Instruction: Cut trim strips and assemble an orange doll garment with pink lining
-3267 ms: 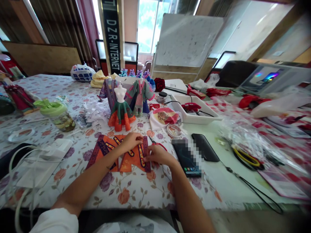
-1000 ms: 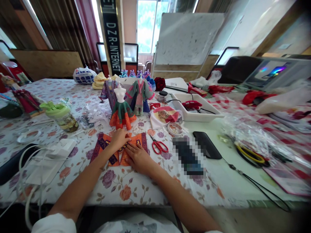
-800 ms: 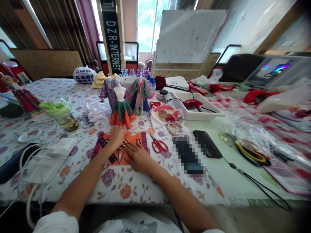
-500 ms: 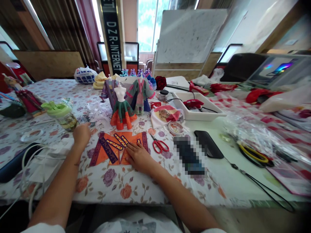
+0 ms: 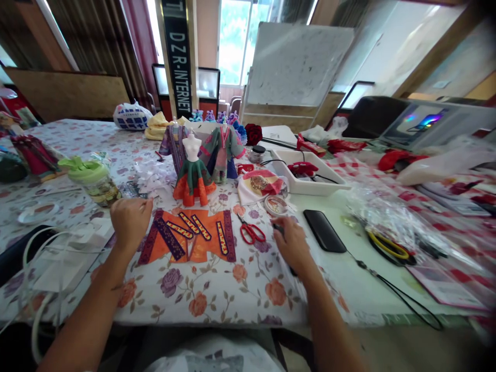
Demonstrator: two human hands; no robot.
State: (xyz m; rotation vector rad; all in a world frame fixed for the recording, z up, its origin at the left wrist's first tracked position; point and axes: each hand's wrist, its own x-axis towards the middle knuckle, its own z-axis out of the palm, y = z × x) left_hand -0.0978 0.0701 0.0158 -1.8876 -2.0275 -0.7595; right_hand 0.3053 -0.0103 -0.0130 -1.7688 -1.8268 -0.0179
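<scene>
My left forearm and my right forearm are bare and reach forward, well apart. My left hand is curled as a loose fist, knuckles upward. My right hand shows its back, with the fingers bent in a grip.

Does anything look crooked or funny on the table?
The yellow patterned strips look a bit askew: they lie at different angles on the orange cloth, with one off by itself toward the right.
</scene>
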